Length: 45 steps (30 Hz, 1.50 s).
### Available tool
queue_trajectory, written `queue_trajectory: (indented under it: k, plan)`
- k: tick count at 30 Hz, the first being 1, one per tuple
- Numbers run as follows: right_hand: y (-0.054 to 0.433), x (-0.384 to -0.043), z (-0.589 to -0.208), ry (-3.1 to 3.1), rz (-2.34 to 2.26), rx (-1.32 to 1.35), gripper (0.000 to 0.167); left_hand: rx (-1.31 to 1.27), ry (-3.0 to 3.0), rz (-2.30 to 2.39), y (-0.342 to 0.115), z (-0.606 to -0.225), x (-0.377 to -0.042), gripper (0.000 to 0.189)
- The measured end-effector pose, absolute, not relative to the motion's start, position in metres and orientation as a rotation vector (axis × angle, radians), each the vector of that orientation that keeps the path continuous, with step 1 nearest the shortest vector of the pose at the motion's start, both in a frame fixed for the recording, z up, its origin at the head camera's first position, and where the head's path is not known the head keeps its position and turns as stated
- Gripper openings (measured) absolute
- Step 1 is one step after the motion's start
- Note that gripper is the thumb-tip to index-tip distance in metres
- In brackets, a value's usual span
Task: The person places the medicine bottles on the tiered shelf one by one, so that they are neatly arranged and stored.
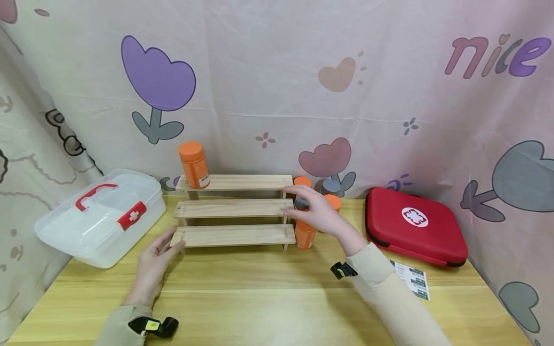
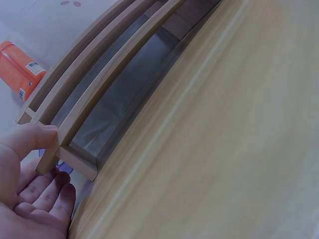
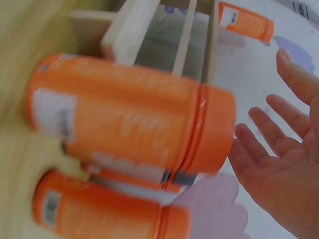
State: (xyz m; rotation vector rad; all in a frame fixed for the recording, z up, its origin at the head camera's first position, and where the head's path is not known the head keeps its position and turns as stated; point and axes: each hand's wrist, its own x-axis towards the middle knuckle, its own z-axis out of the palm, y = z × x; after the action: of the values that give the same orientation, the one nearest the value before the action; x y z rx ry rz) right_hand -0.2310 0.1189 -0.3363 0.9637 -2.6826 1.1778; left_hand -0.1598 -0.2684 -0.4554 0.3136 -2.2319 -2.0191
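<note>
The wooden table carries box, rack, bottles, case, sheet

The left hand touches a three-tiered wooden rack

You're at a wood-grain worktop, walled in by hanging fabric from your 10 o'clock through 12 to 2. Its tulips, hearts and the word "nice" look homely, though you can't tell whether this is a home or a curtained-off booth. The goods suggest first aid: at your 10 o'clock, a clear box whose red clasp bears a white cross; at 2, a red case with a white round emblem; at 12, orange bottles on and beside a wooden rack.
</note>
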Motion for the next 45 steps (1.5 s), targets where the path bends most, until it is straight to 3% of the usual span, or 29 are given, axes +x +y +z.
queue_trajectory:
  k: [13, 45]
  plan:
    - [0.156, -0.219, -0.361, -2.632, 1.094, 0.907, 0.057, 0.337, -2.254, -2.001, -0.268, -0.454, -0.16, 0.071]
    - [0.163, -0.215, -0.384, -2.634, 1.066, 0.798, 0.049, 0.364, -2.248, -2.035, -0.268, -0.453, -0.159, 0.072]
